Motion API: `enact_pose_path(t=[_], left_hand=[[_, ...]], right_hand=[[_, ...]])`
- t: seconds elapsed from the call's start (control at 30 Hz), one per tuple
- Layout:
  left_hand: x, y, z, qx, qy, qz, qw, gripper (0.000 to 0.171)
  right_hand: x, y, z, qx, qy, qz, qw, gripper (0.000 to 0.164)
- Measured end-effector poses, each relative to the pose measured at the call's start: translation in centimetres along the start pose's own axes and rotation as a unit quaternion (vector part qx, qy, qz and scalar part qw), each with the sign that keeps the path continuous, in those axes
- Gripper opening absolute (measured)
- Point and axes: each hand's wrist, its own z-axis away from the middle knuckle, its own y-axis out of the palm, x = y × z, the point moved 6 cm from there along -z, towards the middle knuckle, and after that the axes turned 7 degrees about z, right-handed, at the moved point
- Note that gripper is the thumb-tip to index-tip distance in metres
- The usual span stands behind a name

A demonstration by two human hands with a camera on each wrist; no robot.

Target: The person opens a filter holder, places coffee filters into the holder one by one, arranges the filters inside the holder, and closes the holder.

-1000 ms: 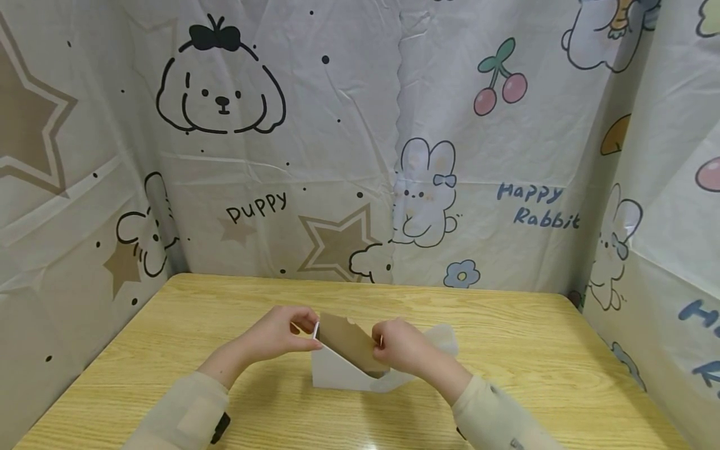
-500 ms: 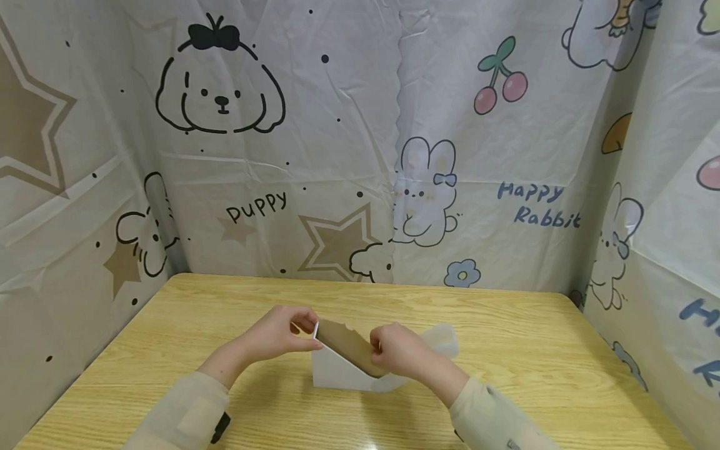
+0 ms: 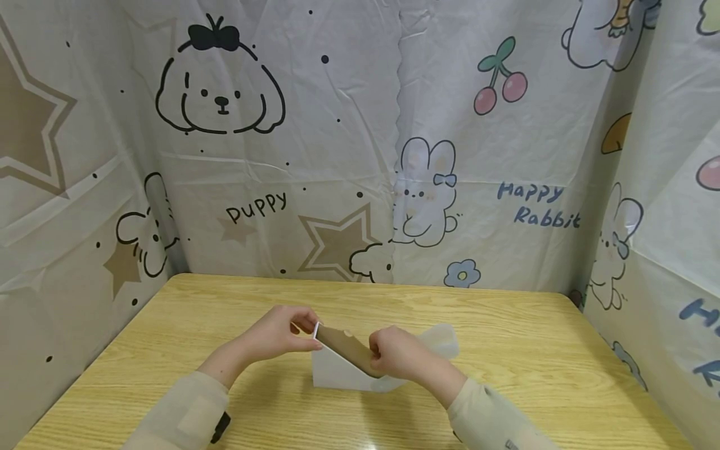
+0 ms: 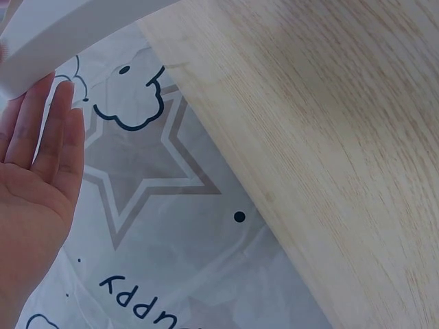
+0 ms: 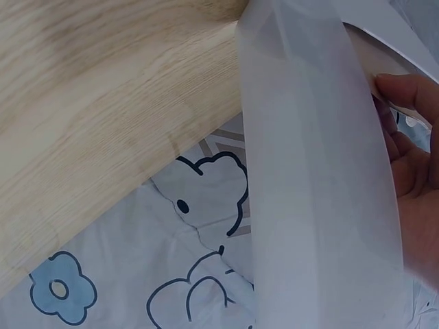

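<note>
A white box with a slanted open top stands on the table. A brown cardboard sheet sits inside it, its upper edge just above the box's sloping rim. My left hand pinches the box's tall left end, thumb in front and fingers behind. In the left wrist view these fingers lie extended against the white wall. My right hand pinches the brown sheet's right part between thumb and curled fingers. Beyond that wrist a translucent flap sticks up; it hides part of the right hand in the right wrist view.
The wood-grain table spreads around the box. A printed cloth hangs behind the table's far edge and along both sides.
The brown sheet has sunk lower into the box. My right hand has gone slightly down and left with it; the left hand and the box have stayed put.
</note>
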Motion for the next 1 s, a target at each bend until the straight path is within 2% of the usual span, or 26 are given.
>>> enact_pose_path(t=[0.5, 0.9, 1.0], left_hand=[[-0.2, 0.0, 0.0, 0.001, -0.006, 0.005, 1.0000, 0.026], [-0.3, 0.0, 0.0, 0.001, 0.001, -0.002, 1.0000, 0.025], [-0.3, -0.1, 0.0, 0.000, 0.004, -0.006, 1.0000, 0.025]], right_hand=[[0.1, 0.6, -0.1, 0.001, -0.003, 0.020, 1.000, 0.021], [0.0, 0.2, 0.0, -0.004, 0.007, 0.032, 0.999, 0.019], [-0.2, -0.5, 0.1, -0.015, 0.012, 0.037, 0.999, 0.018]])
